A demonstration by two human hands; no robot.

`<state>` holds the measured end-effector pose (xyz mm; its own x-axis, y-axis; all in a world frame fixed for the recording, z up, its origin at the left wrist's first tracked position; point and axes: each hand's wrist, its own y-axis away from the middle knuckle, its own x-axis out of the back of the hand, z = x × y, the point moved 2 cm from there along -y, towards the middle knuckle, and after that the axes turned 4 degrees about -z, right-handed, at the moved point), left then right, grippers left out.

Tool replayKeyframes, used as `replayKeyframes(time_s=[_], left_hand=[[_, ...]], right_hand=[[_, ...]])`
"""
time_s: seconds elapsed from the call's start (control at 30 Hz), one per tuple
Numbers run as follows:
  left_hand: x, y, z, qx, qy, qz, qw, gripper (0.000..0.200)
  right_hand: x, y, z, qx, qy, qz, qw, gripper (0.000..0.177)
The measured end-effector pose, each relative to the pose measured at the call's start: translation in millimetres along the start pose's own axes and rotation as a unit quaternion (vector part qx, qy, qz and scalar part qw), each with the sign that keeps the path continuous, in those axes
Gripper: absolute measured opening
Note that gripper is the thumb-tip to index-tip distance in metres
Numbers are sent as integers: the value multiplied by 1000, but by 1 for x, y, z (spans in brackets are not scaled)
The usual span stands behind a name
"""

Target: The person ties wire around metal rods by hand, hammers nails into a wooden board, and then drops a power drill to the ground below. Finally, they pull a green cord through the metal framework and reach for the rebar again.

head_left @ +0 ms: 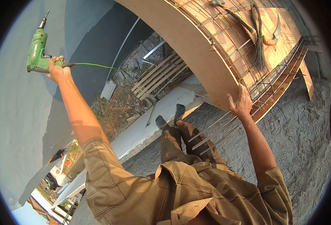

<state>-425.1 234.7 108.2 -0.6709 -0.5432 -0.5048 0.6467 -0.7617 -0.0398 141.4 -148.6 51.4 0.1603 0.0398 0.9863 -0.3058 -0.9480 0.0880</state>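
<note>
My left hand [59, 70], raised at the upper left, is wrapped round the grip of a green power drill [38, 50]. The drill's bit points up, and a green cord [94, 65] runs from its handle to the right. At the right, my right hand [241, 101] rests on the end of a curved plywood form [195, 48], its fingers over the top edge and the thumb apart. Close beside that hand, steel bars [214, 131] stick out of the form toward my legs.
A hammer [235, 15], a bundle of tie wire [259, 52] and a sickle [272, 39] lie on the plywood over a rebar grid. A wooden pallet [160, 75] and rubble lie below a concrete ledge [146, 129]. A grey wall [23, 123] stands at the left.
</note>
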Motion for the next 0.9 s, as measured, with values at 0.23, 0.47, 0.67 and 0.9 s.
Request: replayKeyframes(time_s=[0.23,0.47,0.67,0.9], left_hand=[[44,116,78,102,86,-100,986,15],[110,284,137,247,71,-47,965,12],[98,362,176,359,72,1,931,16],[93,313,198,404,57,-2,913,13]], right_hand=[[9,-1,2,12,-24,-1,1000,68],[20,12,-17,-7,-56,88,995,80],[33,68,-234,383,-279,-259,842,100],[68,161,-320,340,-405,-499,687,36]])
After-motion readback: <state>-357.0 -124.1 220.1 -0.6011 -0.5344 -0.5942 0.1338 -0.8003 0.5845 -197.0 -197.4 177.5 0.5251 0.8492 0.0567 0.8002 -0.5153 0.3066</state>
